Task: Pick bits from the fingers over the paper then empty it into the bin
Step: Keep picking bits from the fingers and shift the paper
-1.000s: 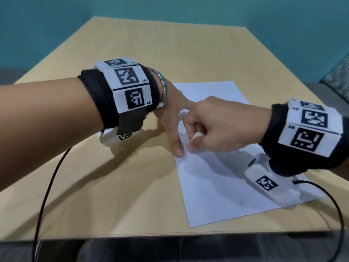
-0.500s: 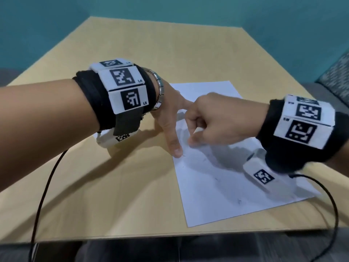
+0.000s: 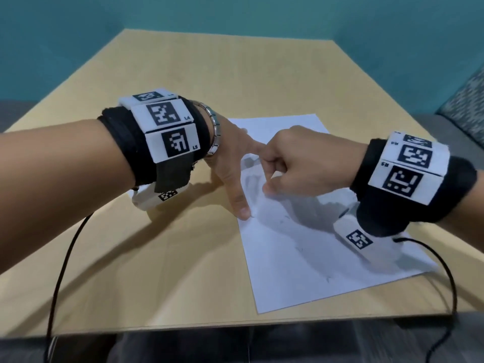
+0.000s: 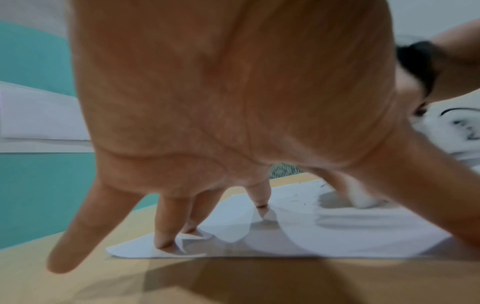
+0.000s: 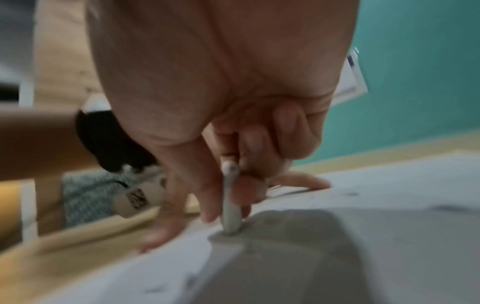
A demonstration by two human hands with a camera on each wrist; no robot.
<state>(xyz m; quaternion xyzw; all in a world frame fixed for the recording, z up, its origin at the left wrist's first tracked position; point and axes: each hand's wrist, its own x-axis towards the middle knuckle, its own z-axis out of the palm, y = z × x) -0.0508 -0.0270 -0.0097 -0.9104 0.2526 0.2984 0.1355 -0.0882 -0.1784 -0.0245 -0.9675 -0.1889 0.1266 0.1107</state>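
A white sheet of paper (image 3: 301,258) lies on the wooden table (image 3: 235,74). My left hand (image 3: 227,166) is spread open over the sheet's left edge, fingertips (image 4: 161,242) pressing the paper (image 4: 298,236) down. My right hand (image 3: 296,163) is curled in a fist beside the left index finger. It pinches a small white eraser-like piece (image 5: 230,207) between thumb and fingers, the tip touching the paper (image 5: 389,205). The head view hides that piece; the left wrist view shows the piece (image 4: 362,200). Tiny dark bits (image 3: 328,279) are scattered on the sheet.
Black cables (image 3: 62,258) hang from both wrist cameras over the table's near edge. Teal walls stand behind the table. A patterned fabric surface (image 3: 466,106) sits off the right side. No bin is in view.
Both hands stay in nearly the same place on the paper. My right fist has shifted slightly, and the white piece that showed under it a second ago is hidden in the head view.
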